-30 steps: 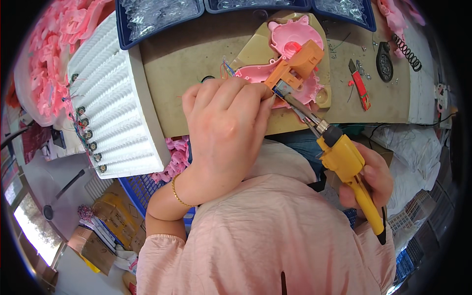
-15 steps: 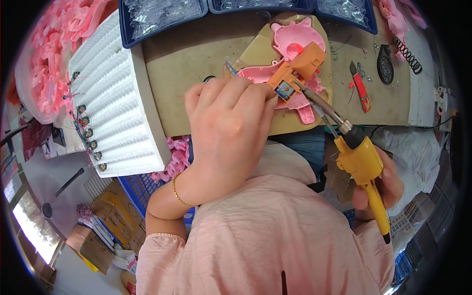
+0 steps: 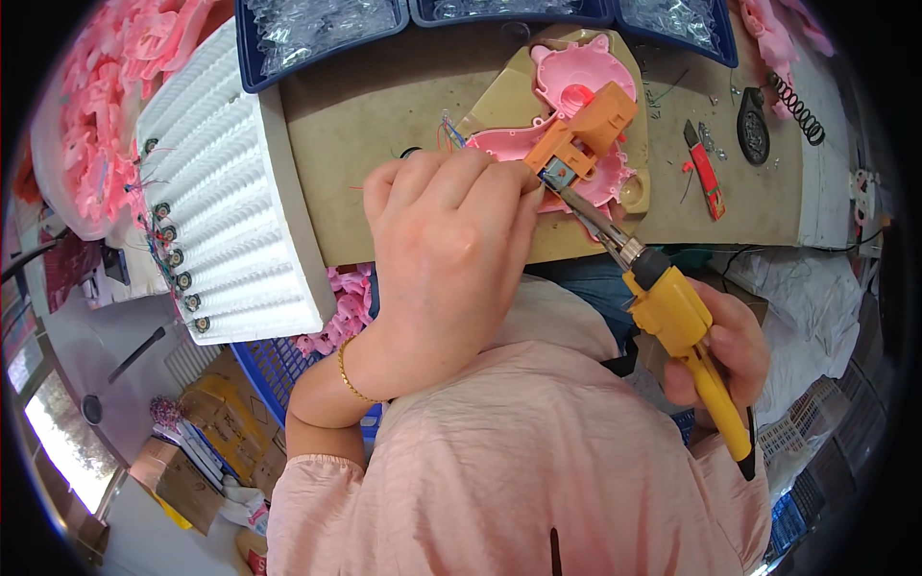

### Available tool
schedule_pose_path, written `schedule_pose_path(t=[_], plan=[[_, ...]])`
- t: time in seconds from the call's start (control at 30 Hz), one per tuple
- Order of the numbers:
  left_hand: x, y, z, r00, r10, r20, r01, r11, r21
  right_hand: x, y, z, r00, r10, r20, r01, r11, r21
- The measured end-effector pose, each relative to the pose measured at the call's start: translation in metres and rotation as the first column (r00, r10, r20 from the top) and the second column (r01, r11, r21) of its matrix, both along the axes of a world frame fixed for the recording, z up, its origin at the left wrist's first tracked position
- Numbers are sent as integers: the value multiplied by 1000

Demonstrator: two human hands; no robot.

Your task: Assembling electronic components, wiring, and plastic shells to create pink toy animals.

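My right hand (image 3: 725, 346) is wrapped round a yellow soldering gun (image 3: 672, 312). Its metal tip reaches up and left to a small motor (image 3: 559, 173) set in an orange plastic housing (image 3: 600, 120). My left hand (image 3: 447, 226) is closed at the housing's left side, its fingertips hidden under the knuckles; what they grip is out of sight. Beneath the housing lies a pink animal-shaped plastic shell (image 3: 591, 69) on a tan board (image 3: 499, 96). Thin coloured wires (image 3: 449, 132) stick out beyond my left hand.
A white foam tray (image 3: 235, 192) with small round wired parts along its edge stands at left. Blue bins (image 3: 327, 48) of clear plastic pieces line the back. To the right lie a red cutter knife (image 3: 706, 173), a black oval part (image 3: 754, 125) and a coiled black cord (image 3: 795, 108).
The soldering gun has moved left in my right hand, its tip shifting from the housing's right side onto the motor's lower edge. My left hand has stayed almost still.
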State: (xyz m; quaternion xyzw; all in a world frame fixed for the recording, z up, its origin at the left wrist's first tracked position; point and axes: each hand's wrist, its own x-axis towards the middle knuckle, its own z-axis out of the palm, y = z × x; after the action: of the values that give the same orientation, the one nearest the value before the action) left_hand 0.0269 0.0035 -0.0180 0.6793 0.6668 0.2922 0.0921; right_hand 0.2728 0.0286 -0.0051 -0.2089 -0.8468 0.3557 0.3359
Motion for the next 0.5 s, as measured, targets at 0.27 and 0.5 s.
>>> schedule_pose_path(t=[0.27,0.5], plan=[[0,0,1,1000,-8,-5,8,1000,-6,4,-7,-11,977,-80,-197,56,991,-123],[-4,-1,2,1000,-22,-5,22,999,-25,9,-11,-10,992,-75,-97,64,991,-119]])
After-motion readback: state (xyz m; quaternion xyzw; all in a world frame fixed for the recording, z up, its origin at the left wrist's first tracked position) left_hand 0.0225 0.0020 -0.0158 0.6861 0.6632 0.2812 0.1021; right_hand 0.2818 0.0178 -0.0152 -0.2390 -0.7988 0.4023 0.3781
